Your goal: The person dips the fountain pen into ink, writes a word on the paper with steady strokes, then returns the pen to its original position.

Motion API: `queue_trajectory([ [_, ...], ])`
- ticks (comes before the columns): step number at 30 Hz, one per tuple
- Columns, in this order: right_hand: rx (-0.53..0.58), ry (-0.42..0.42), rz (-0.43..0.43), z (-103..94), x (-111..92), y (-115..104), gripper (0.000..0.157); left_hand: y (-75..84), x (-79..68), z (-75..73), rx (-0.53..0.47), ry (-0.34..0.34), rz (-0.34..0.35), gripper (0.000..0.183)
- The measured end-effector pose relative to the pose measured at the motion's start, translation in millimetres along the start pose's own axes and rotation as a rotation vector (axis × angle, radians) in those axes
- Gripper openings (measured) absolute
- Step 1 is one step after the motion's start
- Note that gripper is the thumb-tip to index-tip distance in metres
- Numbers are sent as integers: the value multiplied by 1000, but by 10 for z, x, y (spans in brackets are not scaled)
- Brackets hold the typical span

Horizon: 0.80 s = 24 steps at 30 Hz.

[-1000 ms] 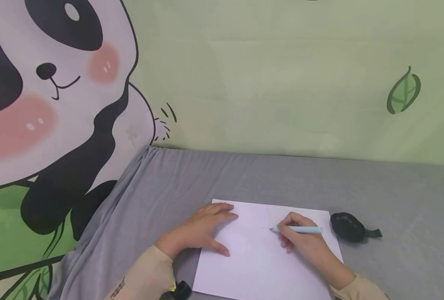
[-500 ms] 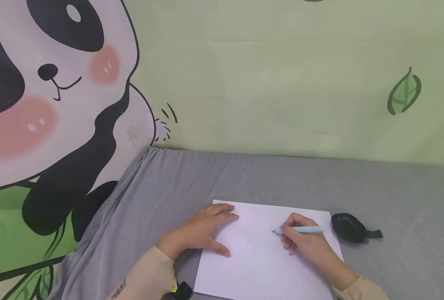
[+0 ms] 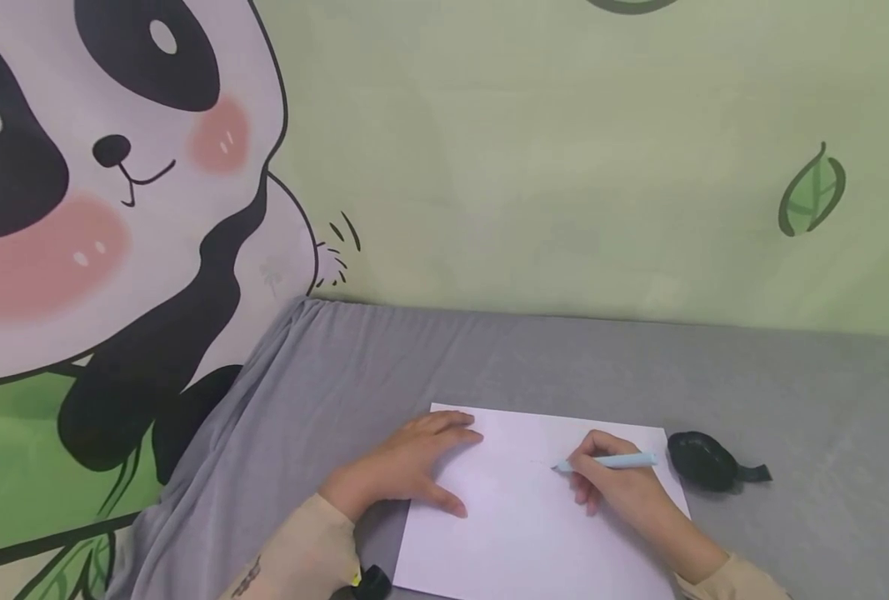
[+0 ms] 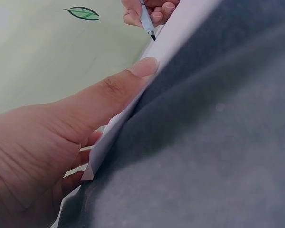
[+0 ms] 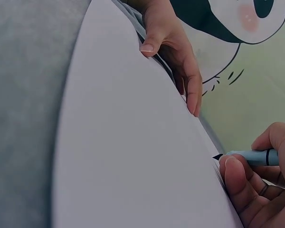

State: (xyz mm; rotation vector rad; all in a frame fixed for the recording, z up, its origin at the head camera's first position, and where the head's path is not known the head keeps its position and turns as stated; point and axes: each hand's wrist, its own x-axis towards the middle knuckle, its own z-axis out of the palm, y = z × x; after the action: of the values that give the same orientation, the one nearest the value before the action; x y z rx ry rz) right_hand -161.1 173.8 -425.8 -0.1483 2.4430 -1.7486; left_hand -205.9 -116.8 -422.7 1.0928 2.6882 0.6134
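A white sheet of paper (image 3: 504, 533) lies on the grey cloth. My left hand (image 3: 402, 462) rests on its left edge with thumb and fingers spread; in the left wrist view the thumb (image 4: 109, 92) reaches over the border of the sheet. Between thumb and fingers, my right hand (image 3: 616, 483) pinches a light blue marker (image 3: 627, 460) with a dark tip. The tip is right at the paper in the upper middle, beside a faint short mark (image 3: 540, 462). In the right wrist view, the marker (image 5: 259, 157) points toward the left hand (image 5: 173, 42).
Just right of the paper lies a shiny black oval object (image 3: 702, 461) with a short tail. A small black item (image 3: 372, 582) sits near the left sleeve. Grey cloth (image 3: 564, 358) covers the table, and a panda-printed backdrop (image 3: 526, 167) stands behind.
The marker tip has shifted slightly right and toward me across the paper, carried by my right hand. My left hand keeps its place on the sheet. The head view has tilted a little.
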Motion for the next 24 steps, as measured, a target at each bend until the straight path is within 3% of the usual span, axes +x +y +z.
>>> queue_trajectory([
  [9, 15, -32, -30, -45, -11, 23, 15, 15, 2, -1, -18, -8, -20, 82],
  [24, -5, -11, -4, -51, -44, 10, 14, 6, -6, 0, -14, -1, -20, 83],
])
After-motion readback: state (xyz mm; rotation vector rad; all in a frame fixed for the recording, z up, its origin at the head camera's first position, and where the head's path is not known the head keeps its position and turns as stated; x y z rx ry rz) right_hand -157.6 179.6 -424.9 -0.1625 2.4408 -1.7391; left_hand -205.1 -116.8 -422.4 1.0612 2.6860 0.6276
